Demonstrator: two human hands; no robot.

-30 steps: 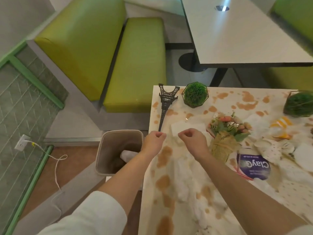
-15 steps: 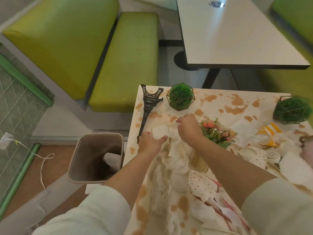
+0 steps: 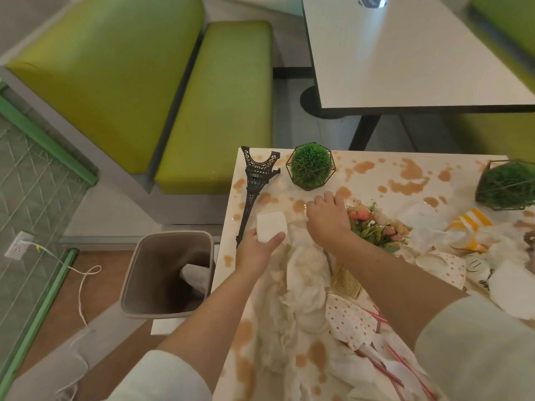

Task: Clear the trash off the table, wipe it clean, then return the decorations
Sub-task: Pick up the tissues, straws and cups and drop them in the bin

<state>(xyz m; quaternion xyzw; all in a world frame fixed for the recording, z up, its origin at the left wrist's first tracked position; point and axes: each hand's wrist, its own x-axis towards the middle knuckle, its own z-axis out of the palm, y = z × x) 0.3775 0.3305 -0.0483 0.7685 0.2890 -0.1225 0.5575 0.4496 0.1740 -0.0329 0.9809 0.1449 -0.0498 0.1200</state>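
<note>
My left hand [image 3: 257,251] grips a folded white napkin [image 3: 271,229] near the left edge of the stained white table [image 3: 385,175]. Just right of it, my right hand [image 3: 328,217] lies palm down with fingers stretched over the wet tabletop, holding nothing that I can see. Crumpled stained tissues [image 3: 304,285] are heaped under both forearms. Behind the hands stand a black Eiffel Tower model [image 3: 254,186] and a green grass ball in a wire frame [image 3: 311,166]. A small flower bouquet [image 3: 373,227] lies beside my right wrist.
A beige trash bin [image 3: 144,279] with some paper in it stands on the floor left of the table. Paper cups [image 3: 440,264], a dotted wrapper [image 3: 347,319] and a second grass ball [image 3: 506,185] litter the right side. A green bench [image 3: 220,111] lies beyond.
My left hand has picked up the folded napkin from the table. My right hand has moved forward and flattened onto the tabletop near the grass ball.
</note>
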